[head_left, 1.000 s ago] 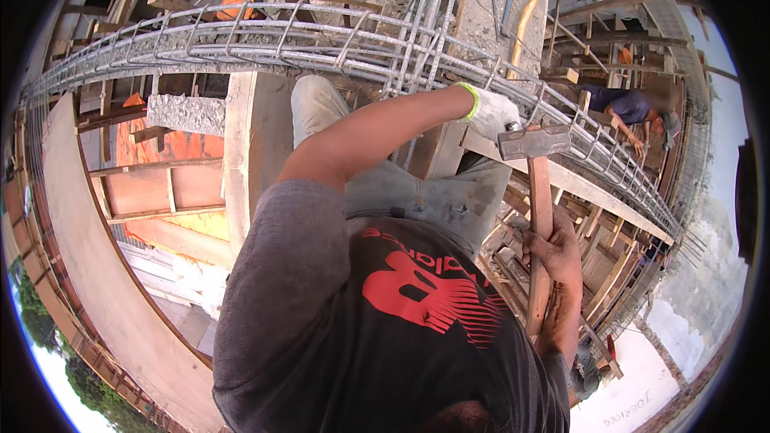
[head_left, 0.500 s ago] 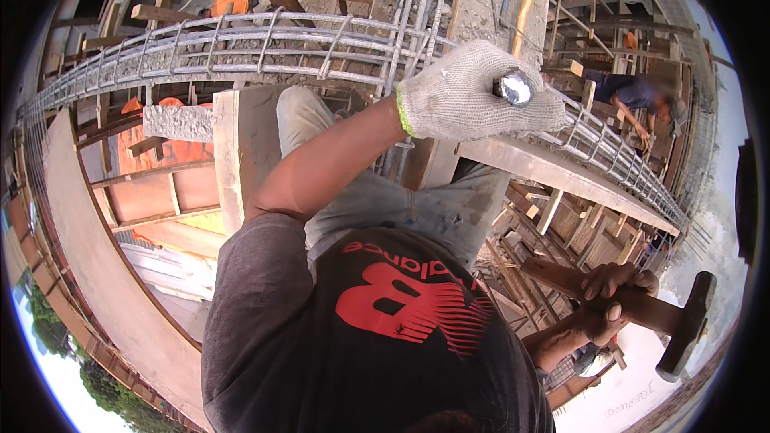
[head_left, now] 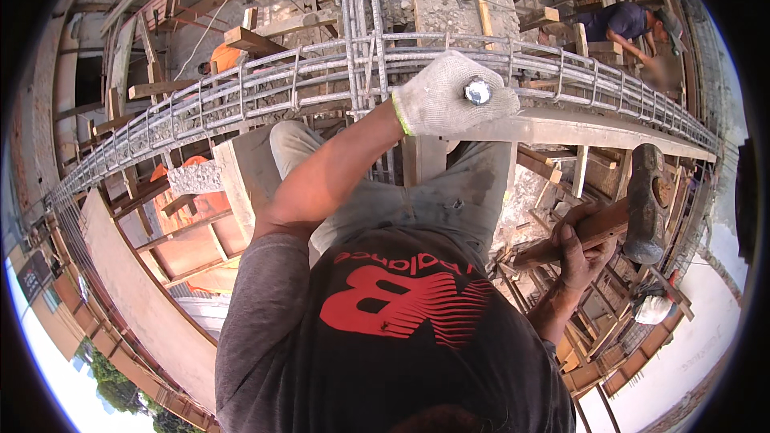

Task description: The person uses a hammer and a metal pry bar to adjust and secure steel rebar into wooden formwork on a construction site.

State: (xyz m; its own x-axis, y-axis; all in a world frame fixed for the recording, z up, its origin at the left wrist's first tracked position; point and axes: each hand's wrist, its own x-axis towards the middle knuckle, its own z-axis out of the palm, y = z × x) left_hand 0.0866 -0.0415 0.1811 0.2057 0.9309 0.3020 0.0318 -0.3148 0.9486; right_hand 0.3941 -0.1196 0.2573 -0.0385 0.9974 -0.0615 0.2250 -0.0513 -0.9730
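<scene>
- Gloved left hand (head_left: pixel 437 99): curled snugly round a metal bar (head_left: pixel 478 92), shiny end facing up, shank hidden, over the rebar cage's (head_left: pixel 553 72) near edge.
- Bare right hand (head_left: pixel 584 250): wrapped round the handle of the hammer (head_left: pixel 611 221), right of the bar and nearer the body; handle slants up rightward to its head.
- Hammer head: higher, closer to the glove than half a second ago.
</scene>
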